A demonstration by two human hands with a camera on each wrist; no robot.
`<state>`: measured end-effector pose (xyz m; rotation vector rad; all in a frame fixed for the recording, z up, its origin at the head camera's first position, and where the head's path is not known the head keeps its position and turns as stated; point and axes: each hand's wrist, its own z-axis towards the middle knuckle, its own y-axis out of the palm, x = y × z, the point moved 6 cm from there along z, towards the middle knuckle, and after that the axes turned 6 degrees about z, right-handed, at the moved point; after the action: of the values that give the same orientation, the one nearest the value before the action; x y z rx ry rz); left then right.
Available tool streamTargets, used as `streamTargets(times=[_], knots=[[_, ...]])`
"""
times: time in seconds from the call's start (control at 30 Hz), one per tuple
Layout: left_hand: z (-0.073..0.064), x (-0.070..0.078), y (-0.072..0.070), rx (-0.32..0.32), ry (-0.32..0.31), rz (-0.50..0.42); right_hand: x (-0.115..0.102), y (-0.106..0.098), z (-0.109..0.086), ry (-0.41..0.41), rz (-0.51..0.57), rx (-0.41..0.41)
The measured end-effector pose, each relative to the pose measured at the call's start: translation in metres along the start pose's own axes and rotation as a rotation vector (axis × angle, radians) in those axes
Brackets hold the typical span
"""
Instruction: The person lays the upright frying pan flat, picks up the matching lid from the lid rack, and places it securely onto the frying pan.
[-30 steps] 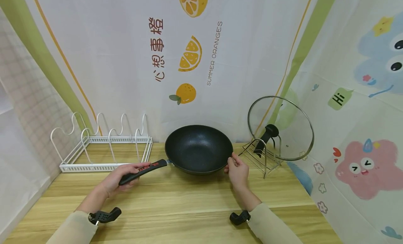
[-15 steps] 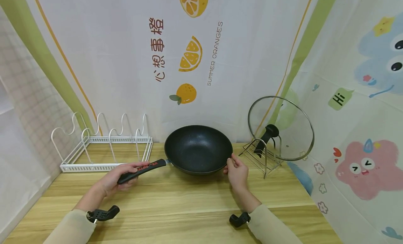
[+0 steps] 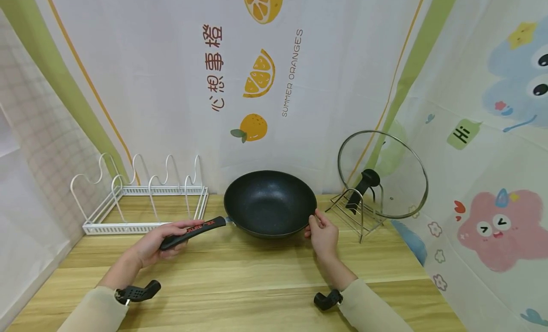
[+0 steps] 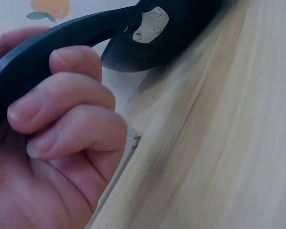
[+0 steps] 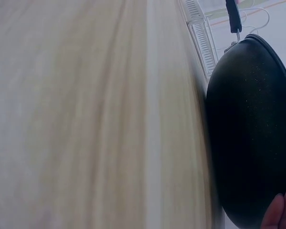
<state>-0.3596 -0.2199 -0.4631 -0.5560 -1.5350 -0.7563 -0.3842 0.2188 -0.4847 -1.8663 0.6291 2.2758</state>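
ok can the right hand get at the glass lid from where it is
Probably yes: the lid stands in the rack nearby, its upper rim exposed. But the right hand holds the pan by its edge and would likely have to let go first.

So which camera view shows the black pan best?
The head view, because it shows the open inside of the pan and most of its handle. The left wrist view gives the handle close up, a riveted plate and part of the dark outside, cut off above. The right wrist view shows the outside, cut off at right.
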Motion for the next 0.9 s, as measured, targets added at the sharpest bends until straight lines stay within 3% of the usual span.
streamTargets(times=[0.17,0.4,0.7,0.9], knots=[[-0.001,0.0,-0.002,0.078,-0.035,0.105,-0.001,-0.001,0.001,0.012,-0.018,-0.014],[-0.001,0.0,-0.005,0.156,-0.01,0.201,-0.003,-0.006,0.003,0.01,-0.08,-0.06],[-0.001,-0.001,-0.006,0.207,-0.022,0.263,-0.017,-0.016,0.004,-0.014,-0.393,-0.134],[-0.001,0.0,-0.007,0.227,-0.018,0.294,-0.043,-0.019,0.005,-0.065,-0.477,-0.165]])
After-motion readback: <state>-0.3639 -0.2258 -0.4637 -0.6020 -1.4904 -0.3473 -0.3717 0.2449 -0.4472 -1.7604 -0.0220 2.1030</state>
